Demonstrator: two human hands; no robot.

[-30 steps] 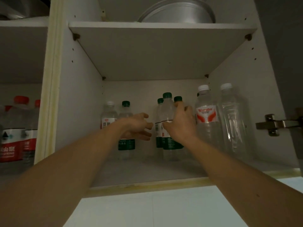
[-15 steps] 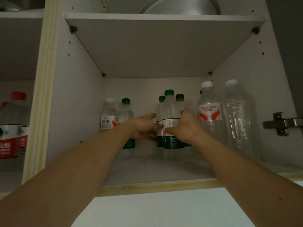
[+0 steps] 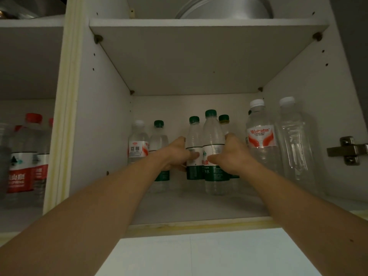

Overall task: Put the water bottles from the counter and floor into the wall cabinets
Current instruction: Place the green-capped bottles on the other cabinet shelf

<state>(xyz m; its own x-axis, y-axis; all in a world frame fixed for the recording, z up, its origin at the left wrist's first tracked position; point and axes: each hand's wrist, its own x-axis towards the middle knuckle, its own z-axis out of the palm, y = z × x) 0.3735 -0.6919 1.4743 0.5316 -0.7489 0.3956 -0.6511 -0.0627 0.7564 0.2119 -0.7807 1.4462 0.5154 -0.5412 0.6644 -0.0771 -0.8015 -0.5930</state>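
Water bottles stand in the wall cabinet (image 3: pixel 103 116) in front of you, on its lower shelf (image 3: pixel 199 206), under a white upper shelf (image 3: pixel 199 56) that carries a round metal pan (image 3: pixel 223 8). To your left, the neighbouring compartment holds red-capped bottles (image 3: pixel 22 156) with red and white labels. A metal hinge (image 3: pixel 346 150) sits on the right wall.

Against that right wall stand the two tallest bottles, both white-capped: a clear unlabelled bottle (image 3: pixel 292 140) and, just beside it, a red-labelled bottle (image 3: pixel 260 136). Near the left wall a small white-capped bottle (image 3: pixel 137 144) stands next to a green-capped bottle (image 3: pixel 159 140), the lower part of which your left forearm hides.

In the middle is a tight cluster of three green-capped bottles. Your right hand (image 3: pixel 233 156) grips the front green bottle (image 3: pixel 213 148), with the thumb across its white label and the fingers curled round its right side. This bottle stands upright on the shelf. Your left hand (image 3: pixel 175 154) holds the rear green bottle (image 3: pixel 194 148), just behind and to the left of the front one, with the thumb laid on its label. The third green-capped bottle (image 3: pixel 224 121) shows only its cap and shoulder behind your right hand. Both forearms reach up from the bottom corners of the view.
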